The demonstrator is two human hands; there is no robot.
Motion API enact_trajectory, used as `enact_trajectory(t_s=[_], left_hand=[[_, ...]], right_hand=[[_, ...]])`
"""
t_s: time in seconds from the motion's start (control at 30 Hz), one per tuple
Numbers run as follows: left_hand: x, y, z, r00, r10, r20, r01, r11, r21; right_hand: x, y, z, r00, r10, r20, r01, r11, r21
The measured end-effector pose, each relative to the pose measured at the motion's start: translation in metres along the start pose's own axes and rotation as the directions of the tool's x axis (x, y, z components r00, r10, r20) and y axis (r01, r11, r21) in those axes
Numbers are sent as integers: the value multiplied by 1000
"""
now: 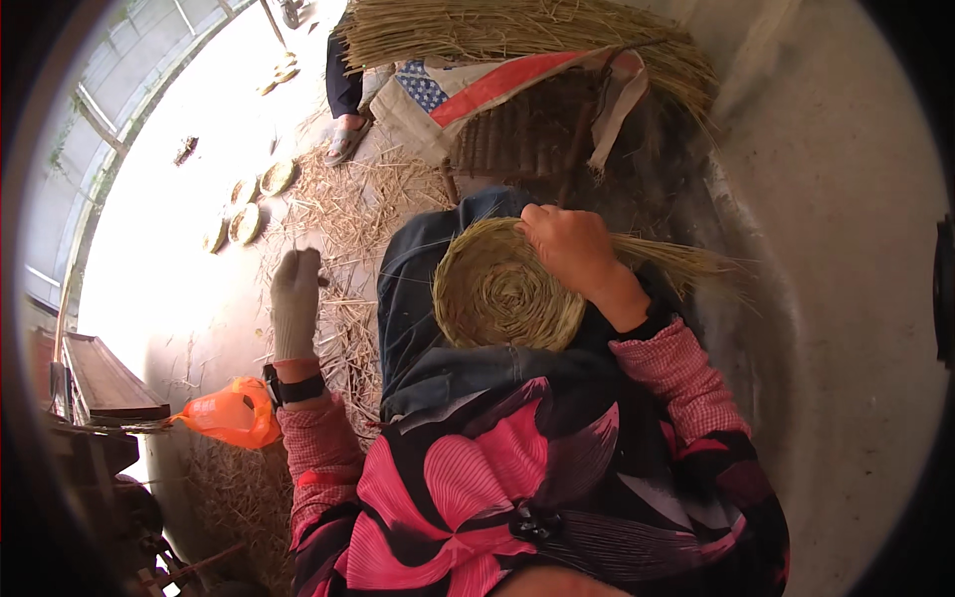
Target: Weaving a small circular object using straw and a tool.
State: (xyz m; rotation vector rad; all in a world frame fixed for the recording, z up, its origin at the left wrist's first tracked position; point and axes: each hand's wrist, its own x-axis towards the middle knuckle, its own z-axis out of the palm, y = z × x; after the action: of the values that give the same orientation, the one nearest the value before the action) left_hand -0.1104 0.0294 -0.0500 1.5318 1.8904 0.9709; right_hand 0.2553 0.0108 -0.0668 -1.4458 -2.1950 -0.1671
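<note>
A round woven straw basket [502,298] rests on the dark denim cloth [408,383] over my lap, with loose straw ends trailing to the right. My right hand [572,249], bare, is closed on its upper right rim. Off to the left of the basket, my left hand [296,298], in a pale knitted glove, is raised with its fingers curled around something thin that I cannot make out.
Straw bundles [527,30] and a striped, starred sack [497,85] top a wooden chair [517,144] ahead. A person's sandaled foot [346,139] stands beyond. Several woven baskets [246,224], scattered straw, an orange bag [229,413] and a wall [846,298] surround me.
</note>
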Motion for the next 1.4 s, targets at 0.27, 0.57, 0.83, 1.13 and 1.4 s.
enact_trajectory(t_s=[0.27, 0.57, 0.83, 1.13, 1.4], left_hand=[[-57, 41, 62, 726, 584, 363, -685, 659, 310], [-60, 72, 92, 673, 573, 468, -738, 473, 481], [-67, 80, 102, 727, 520, 448, -684, 489, 542], [-77, 114, 102, 218, 975, -42, -974, 220, 46], [-23, 83, 34, 759, 645, 94, -519, 685, -512]], right_hand=[[10, -3, 8, 994, 39, 103, -35, 999, -36], [9, -2, 8, 997, 30, 70, -28, 999, -29], [10, -8, 9, 997, 25, 68, -23, 999, -26], [11, -14, 3, 997, -74, -3, 73, 988, 138], [6, -12, -30, 914, -299, -273, 300, 953, -39]])
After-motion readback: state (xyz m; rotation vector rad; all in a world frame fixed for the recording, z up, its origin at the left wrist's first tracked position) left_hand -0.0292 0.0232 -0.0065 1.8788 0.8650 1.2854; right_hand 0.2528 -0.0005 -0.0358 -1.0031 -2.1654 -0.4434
